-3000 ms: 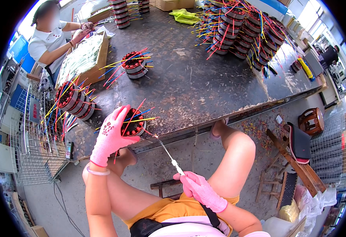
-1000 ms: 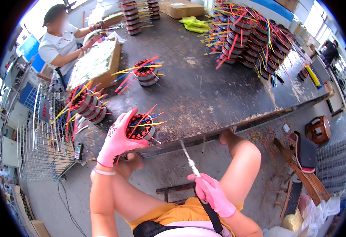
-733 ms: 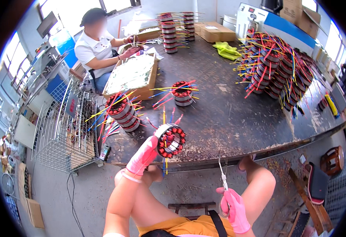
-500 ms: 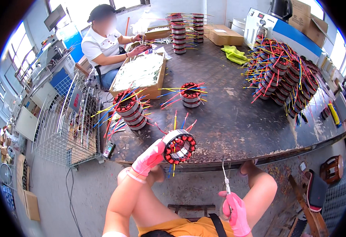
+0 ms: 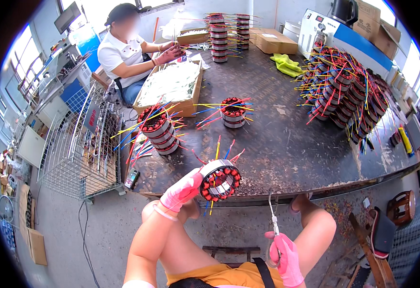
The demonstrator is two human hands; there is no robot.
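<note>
In a pink glove, my left hand [image 5: 183,191] is closed on the rim of a stator ring [image 5: 216,166] and holds it tilted in front of the table's near edge. The ring has a grey metal band, red windings inside, and red, blue and yellow wires sticking out. My right hand [image 5: 285,254], also pink-gloved, is closed around a slim metal tool [image 5: 275,222] with a ring-shaped handle; its thin tip points up toward the table edge. The tool's exact kind is unclear. Beyond the held stator stand a single stator [image 5: 233,114] and a short stator stack [image 5: 161,134].
The dark, worn table [image 5: 267,149] carries a large stator pile [image 5: 337,91] at right and tall stacks [image 5: 218,41] at back. A co-worker [image 5: 128,57] sits at far left beside a carton of white pieces [image 5: 191,108]. A wire cage [image 5: 78,158] stands left; a yellow-green cloth [image 5: 287,65] lies behind.
The held stator has shifted slightly right and tilted a little in my left hand. My right hand and its tool stay almost where they were. The view has moved slightly.
</note>
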